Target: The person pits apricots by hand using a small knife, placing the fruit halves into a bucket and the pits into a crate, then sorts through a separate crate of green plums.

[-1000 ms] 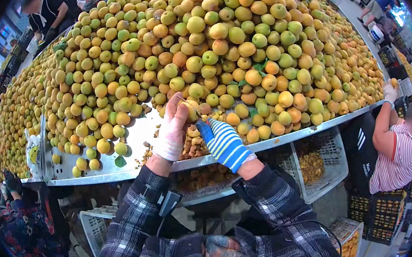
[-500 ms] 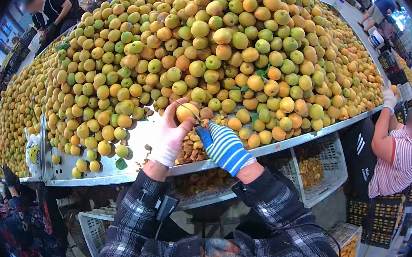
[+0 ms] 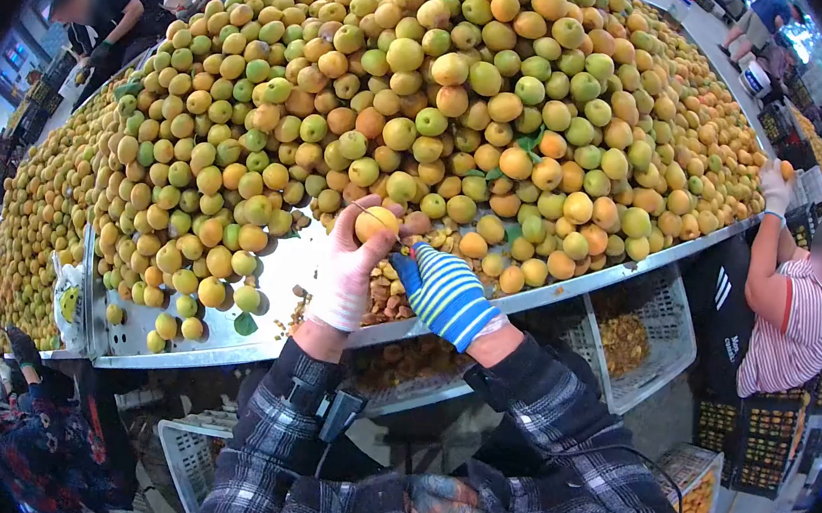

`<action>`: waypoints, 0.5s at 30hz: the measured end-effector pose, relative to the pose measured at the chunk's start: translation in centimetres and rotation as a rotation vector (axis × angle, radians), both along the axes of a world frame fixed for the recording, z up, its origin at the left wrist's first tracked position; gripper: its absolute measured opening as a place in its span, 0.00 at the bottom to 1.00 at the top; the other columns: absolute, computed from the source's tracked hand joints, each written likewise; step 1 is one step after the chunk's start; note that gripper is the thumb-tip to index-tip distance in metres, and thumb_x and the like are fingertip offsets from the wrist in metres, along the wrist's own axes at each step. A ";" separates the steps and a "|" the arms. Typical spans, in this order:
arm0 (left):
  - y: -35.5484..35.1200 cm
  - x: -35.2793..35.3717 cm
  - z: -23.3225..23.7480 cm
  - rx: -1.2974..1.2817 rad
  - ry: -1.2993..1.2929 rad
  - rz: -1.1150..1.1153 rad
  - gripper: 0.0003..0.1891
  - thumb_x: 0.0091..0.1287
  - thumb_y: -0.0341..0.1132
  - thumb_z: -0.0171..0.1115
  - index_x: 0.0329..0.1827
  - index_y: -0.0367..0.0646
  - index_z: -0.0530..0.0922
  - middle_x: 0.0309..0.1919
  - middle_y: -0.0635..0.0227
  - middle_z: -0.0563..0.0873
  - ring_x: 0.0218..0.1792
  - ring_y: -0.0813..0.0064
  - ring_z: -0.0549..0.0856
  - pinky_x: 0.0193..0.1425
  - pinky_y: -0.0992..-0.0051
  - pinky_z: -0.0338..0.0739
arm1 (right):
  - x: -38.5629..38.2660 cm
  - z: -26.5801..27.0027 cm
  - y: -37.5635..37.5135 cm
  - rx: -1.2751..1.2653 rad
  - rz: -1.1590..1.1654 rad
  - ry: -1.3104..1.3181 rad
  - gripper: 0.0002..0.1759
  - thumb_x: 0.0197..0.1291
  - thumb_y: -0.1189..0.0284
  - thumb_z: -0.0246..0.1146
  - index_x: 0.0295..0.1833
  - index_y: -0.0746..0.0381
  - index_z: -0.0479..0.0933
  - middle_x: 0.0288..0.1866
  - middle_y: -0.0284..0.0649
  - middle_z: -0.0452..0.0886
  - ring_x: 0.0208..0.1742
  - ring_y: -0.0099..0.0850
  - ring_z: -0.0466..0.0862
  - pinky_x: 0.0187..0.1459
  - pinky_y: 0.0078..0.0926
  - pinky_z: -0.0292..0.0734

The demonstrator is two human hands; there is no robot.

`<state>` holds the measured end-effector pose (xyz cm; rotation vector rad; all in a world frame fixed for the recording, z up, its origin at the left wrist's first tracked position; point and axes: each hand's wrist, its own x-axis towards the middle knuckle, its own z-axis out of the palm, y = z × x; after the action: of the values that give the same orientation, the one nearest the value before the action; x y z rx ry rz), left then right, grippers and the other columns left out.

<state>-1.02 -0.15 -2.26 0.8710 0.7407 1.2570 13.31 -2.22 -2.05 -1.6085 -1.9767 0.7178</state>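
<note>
My left hand (image 3: pixel 344 275), in a white and pink glove, is closed around a yellow-orange fruit (image 3: pixel 376 224) above the table's front edge. Close on its right, my right hand (image 3: pixel 442 292), in a striped blue glove with blue fingertips, has its fingers wrapped round a small tool. Only a thin part of the tool shows, reaching toward the fruit. Below and between the hands lie brownish fruit pieces (image 3: pixel 386 299). Behind them rises a large heap of yellow, green and orange fruit (image 3: pixel 429 88).
The metal table edge (image 3: pixel 210 361) runs across in front of me. Crates (image 3: pixel 668 334) stand under it, one holding fruit pieces (image 3: pixel 622 341). A person in a striped shirt (image 3: pixel 795 317) sits at the right. Other people (image 3: pixel 106 14) are at the left and behind the heap.
The view has shifted slightly. My hands stay close together at the same fruit, which looks slightly turned in my left hand. The person at the upper left has moved their hands a little.
</note>
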 end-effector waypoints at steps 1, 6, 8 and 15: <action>-0.1 0.2 0.1 0.084 0.188 0.077 0.31 0.64 0.41 0.66 0.64 0.35 0.64 0.54 0.56 0.79 0.49 0.68 0.83 0.57 0.70 0.77 | 0.1 0.0 0.1 -0.001 0.021 0.000 0.21 0.67 0.57 0.53 0.38 0.67 0.75 0.27 0.57 0.80 0.32 0.54 0.82 0.34 0.52 0.75; 0.0 0.9 -0.3 0.055 -0.072 0.173 0.32 0.65 0.49 0.63 0.63 0.34 0.65 0.52 0.56 0.80 0.46 0.69 0.84 0.48 0.74 0.80 | -0.1 0.1 0.2 0.019 0.008 -0.034 0.22 0.68 0.56 0.51 0.40 0.66 0.76 0.27 0.56 0.80 0.32 0.53 0.82 0.33 0.51 0.76; 0.2 0.7 -0.9 -0.085 -0.164 0.122 0.30 0.66 0.51 0.62 0.60 0.35 0.68 0.49 0.57 0.82 0.44 0.69 0.84 0.46 0.75 0.80 | -0.2 0.1 0.2 0.038 0.001 -0.032 0.22 0.67 0.55 0.51 0.41 0.66 0.76 0.27 0.56 0.80 0.32 0.53 0.82 0.33 0.50 0.77; -0.1 0.1 -1.7 -0.145 -0.010 0.086 0.27 0.67 0.51 0.60 0.57 0.36 0.71 0.48 0.58 0.83 0.44 0.70 0.84 0.50 0.75 0.79 | -0.5 -0.6 0.3 0.028 0.010 -0.087 0.21 0.66 0.57 0.53 0.41 0.66 0.76 0.27 0.55 0.81 0.32 0.52 0.82 0.34 0.49 0.77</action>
<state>-0.94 -0.21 -3.93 0.7203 0.8578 1.2654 12.82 -1.91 -2.64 -1.6393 -2.0485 0.6306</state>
